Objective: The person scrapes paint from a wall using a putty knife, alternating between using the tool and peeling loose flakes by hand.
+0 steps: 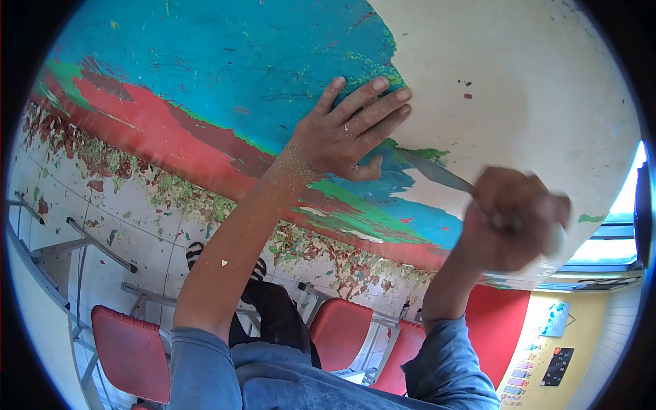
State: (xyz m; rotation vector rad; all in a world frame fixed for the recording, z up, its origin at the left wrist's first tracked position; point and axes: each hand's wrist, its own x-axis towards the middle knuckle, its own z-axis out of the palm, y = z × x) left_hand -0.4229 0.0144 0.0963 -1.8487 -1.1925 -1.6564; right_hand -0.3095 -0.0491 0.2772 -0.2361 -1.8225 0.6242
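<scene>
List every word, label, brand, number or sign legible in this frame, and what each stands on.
No text can be read in this view.
Black panel on the yellow wall: small marks, too small to read.
Column of small cards beside it: too small to read.
Blue-and-white sheet above: no readable lettering.
Blade in the right hand: no readable marking.

Your right hand (512, 222) is pretty blurry and hides the grip end of that blade (441, 172). Also, the top edge cuts off your painted surface (225, 61)
</scene>
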